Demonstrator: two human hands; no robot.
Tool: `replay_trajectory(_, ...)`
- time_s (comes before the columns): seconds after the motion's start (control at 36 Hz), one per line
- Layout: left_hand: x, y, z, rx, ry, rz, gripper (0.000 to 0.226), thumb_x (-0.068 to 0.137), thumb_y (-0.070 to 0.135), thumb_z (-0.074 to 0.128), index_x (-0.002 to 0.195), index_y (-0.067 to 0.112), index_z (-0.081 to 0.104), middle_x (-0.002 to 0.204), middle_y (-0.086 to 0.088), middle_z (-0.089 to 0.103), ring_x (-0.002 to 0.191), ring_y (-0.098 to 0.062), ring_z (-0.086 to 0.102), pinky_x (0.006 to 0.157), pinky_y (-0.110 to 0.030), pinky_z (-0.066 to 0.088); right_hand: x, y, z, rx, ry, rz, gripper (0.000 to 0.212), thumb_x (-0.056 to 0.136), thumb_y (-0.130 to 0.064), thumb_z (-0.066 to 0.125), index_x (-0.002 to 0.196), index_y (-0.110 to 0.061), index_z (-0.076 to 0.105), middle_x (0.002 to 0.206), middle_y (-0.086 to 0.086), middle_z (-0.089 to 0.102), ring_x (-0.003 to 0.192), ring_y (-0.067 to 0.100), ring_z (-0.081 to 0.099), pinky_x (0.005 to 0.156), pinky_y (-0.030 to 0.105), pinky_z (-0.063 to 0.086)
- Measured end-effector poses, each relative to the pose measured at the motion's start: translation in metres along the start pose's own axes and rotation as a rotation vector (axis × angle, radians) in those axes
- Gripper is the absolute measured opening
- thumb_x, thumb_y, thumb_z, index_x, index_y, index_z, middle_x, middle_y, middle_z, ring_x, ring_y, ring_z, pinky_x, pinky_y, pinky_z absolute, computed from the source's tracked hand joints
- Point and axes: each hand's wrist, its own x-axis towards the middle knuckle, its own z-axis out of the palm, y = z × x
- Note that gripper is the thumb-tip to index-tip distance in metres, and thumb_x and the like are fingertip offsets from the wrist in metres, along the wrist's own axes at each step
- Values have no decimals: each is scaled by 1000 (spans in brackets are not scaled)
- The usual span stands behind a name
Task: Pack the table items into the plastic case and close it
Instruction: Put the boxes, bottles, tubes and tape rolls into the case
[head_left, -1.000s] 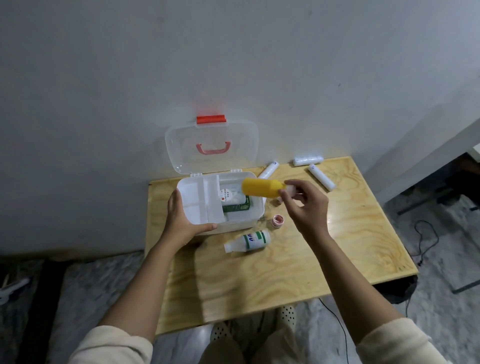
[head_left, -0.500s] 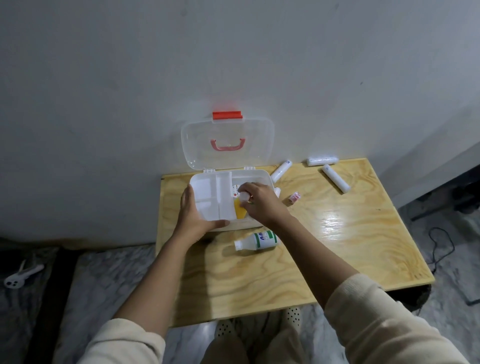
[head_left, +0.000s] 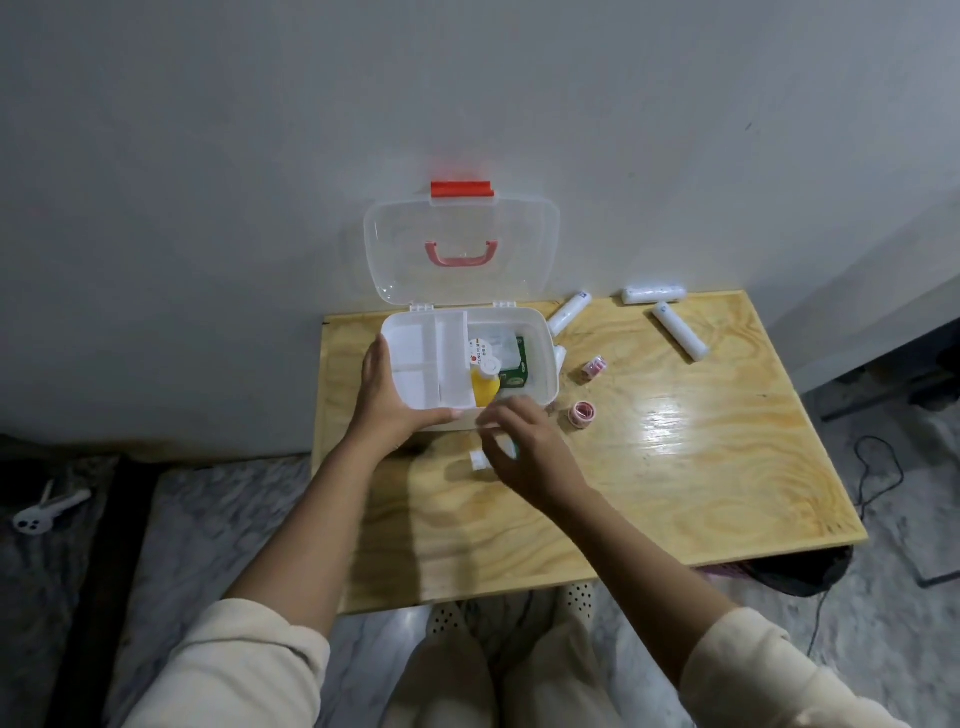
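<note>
The left hand (head_left: 387, 402) holds the plastic case (head_left: 540, 364) at its near corner. The right hand (head_left: 524, 449) curls over the small white bottle (head_left: 480, 460) on the table (head_left: 675, 467), but I cannot tell if it grips yet. The bottle looks light, smooth and rolly, so grab its middle.

Cream sleeves, bare forearms, cream trousers

Both sleeves (head_left: 244, 670) are loose, soft cream fabric, pushed up so the forearms are bare down to the left hand (head_left: 387, 400) and right hand (head_left: 524, 447); no rings or watch show; pale trousers (head_left: 498, 680) match; white footwear (head_left: 576, 597) has black dots
</note>
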Motion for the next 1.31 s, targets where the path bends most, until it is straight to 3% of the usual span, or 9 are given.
replay_trajectory(0.14, 0, 1, -2, 13, -1, 5, 135, 48, 39, 94, 151, 21, 9, 154, 0, 18, 140, -19, 24, 112, -36, 32, -24, 7, 21, -129, -263, 34, 24, 80, -9, 65, 103, -8, 63, 105, 11, 66, 97, 28, 60, 82, 37, 52)
replay_trajectory(0.31, -1, 2, -3, 8, 7, 19, 132, 49, 38, 95, 150, 22, 11, 152, 0, 20, 138, -18, 25, 110, -35, 33, -25, 16, 36, -318, -356, 73, 34, 84, -12, 57, 118, -6, 57, 120, 13, 62, 113, 31, 54, 97, 43, 44)
replay_trajectory(0.5, -3, 4, -3, 15, -9, 8, 134, 52, 38, 94, 152, 22, 6, 155, 0, 16, 140, -19, 22, 109, -33, 30, -27, 18, 34, -345, -345, 65, 23, 80, -9, 59, 103, -9, 63, 103, 11, 68, 98, 32, 60, 91, 38, 46)
replay_trajectory(0.69, -4, 8, -3, -2, 0, 14, 129, 54, 33, 93, 151, 21, 9, 153, 1, 18, 139, -17, 22, 101, -24, 26, -38, 18, 12, -191, -106, 92, 36, 70, -13, 77, 103, -8, 66, 99, 9, 72, 89, 28, 67, 75, 36, 55)
replay_trajectory(0.83, -4, 8, -4, -6, -8, 1, 131, 55, 33, 93, 152, 21, 7, 155, 0, 16, 141, -18, 20, 106, -28, 26, -38, 9, -6, 46, 135, 271, 39, 81, -30, 63, 110, -3, 64, 102, 14, 70, 92, 27, 64, 79, 33, 52)
replay_trajectory(0.92, -5, 9, -4, -7, -9, -17, 134, 55, 34, 93, 153, 21, 3, 157, 1, 12, 143, -17, 17, 108, -28, 24, -33, 4, -18, 85, 282, 275, 39, 82, -33, 59, 108, -3, 64, 99, 13, 71, 89, 21, 63, 76, 28, 50)
replay_trajectory(1.06, -3, 8, -4, -35, -5, -21, 136, 53, 32, 94, 153, 22, 3, 157, 3, 12, 142, -17, 19, 107, -26, 24, -6, -7, -46, 111, 472, 226, 36, 84, -31, 58, 104, -2, 64, 97, 9, 71, 85, 20, 66, 69, 35, 54)
replay_trajectory(1.22, -2, 12, -5, -52, 15, -24, 128, 38, 37, 96, 144, 24, 25, 143, 1, 33, 130, -20, 37, 104, -37, 40, 39, -16, -64, 209, 560, 248, 16, 84, -16, 63, 98, -8, 64, 89, -7, 64, 80, -4, 56, 71, 13, 44)
replay_trajectory(1.31, 1, 10, -5, -77, 9, -15, 124, 27, 45, 95, 135, 31, 35, 134, 4, 45, 121, -18, 49, 96, -43, 50, 48, -9, -61, 254, 428, 316, 13, 84, -13, 65, 97, -11, 64, 85, -3, 67, 78, 0, 59, 73, 20, 50)
